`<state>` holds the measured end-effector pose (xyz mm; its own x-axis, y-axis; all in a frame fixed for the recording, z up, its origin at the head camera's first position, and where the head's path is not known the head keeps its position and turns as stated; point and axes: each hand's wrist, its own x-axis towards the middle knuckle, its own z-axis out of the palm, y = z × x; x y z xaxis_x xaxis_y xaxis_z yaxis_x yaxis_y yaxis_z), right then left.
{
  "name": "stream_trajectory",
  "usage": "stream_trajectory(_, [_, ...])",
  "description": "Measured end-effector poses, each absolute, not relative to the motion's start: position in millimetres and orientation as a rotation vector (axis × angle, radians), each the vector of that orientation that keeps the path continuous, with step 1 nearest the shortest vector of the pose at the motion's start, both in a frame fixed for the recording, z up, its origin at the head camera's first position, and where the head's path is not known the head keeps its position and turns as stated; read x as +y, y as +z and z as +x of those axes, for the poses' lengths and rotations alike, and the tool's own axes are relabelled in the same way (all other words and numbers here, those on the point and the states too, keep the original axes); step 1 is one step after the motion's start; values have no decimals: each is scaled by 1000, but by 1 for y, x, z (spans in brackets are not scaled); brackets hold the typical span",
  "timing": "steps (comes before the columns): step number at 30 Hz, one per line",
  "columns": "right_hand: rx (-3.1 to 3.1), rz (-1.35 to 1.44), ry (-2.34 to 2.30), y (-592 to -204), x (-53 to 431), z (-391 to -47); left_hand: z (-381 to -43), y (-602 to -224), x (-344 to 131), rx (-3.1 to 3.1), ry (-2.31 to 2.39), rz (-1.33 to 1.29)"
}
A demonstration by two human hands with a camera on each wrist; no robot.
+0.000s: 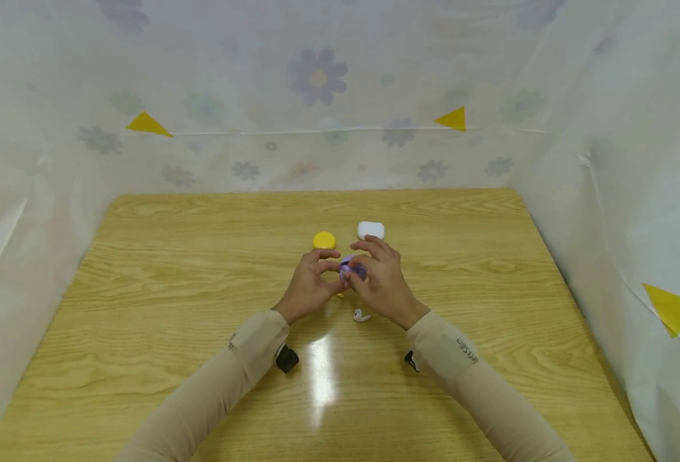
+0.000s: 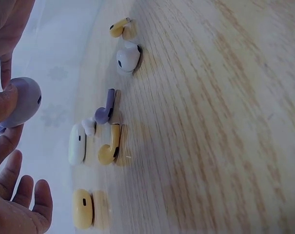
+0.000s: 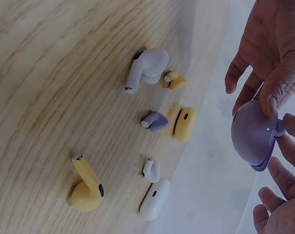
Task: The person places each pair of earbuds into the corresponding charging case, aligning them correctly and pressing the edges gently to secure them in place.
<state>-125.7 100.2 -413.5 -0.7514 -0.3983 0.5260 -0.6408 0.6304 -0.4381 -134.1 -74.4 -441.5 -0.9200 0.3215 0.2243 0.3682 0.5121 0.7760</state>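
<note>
Beige sleeves [image 1: 203,393] reach in from the lower edge, with small black parts [image 1: 286,359] showing beneath the cuffs. Between the hands, raised off the worktop [image 1: 143,308], is a purple case [image 3: 252,131]: smooth, glossy and rounded, with a small dark slot on one side and a darker edge where it appears parted. The left hand [image 1: 312,287] pinches this case between thumb and finger, its other fingers loosely spread. Opposite it, the right hand [image 1: 388,285] closes thumb and finger on a small purple piece [image 3: 280,127] at the case's edge, its remaining fingers bent and apart. Both wrists angle inward, so the fingertips nearly meet. Beyond them lie a yellow case [image 1: 324,240] and, to its right, a white case [image 1: 371,230]. Below sit a purple earbud [image 2: 106,108], a small white earbud [image 3: 151,170], a larger-looking white earbud [image 1: 360,316] and two yellow earbuds [image 3: 86,195]. From the head, fingers cover much of the purple case and most of the loose earbuds; only a sliver of yellow shows under the left hand. What the small purple piece is cannot be told, and the case's inside is hidden. Each wrist view cuts off both hands at its edge.
</note>
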Motion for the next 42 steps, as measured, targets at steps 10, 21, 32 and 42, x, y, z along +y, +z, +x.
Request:
stream_trajectory(10, [-2488, 820, 840, -414, 100, -126, -135, -441, -74, -2681, -1395, -623])
stream_trajectory(21, [-2513, 811, 853, -411, 101, -124, -134, -441, -74, -2667, -1376, -635])
stream_trajectory(32, [-2530, 843, 880, -408, 104, -127, -133, -439, -74, -2669, -1403, -641])
stream_trajectory(42, [-2525, 878, 880, -405, 103, -127, -133, -437, -75, -2666, -1433, -626])
